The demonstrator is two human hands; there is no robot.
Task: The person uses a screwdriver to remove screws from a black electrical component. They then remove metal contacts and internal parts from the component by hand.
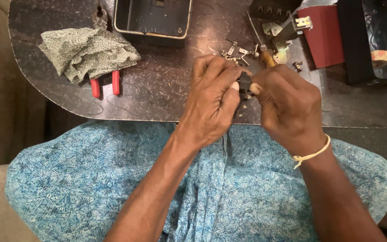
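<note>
Both hands are pinching a small black part [244, 84] over the surface [157, 89]: left hand [213, 96] steadying, right hand [283, 101] gripping; keeping it near the screws [236, 50] seems wise.

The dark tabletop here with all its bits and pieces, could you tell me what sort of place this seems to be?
Probably a small home repair bench for electrical parts. Loose metal contacts lie scattered on the table, red-handled pliers poke from under a cloth, and both hands, left and right, pinch a small black component.
</note>
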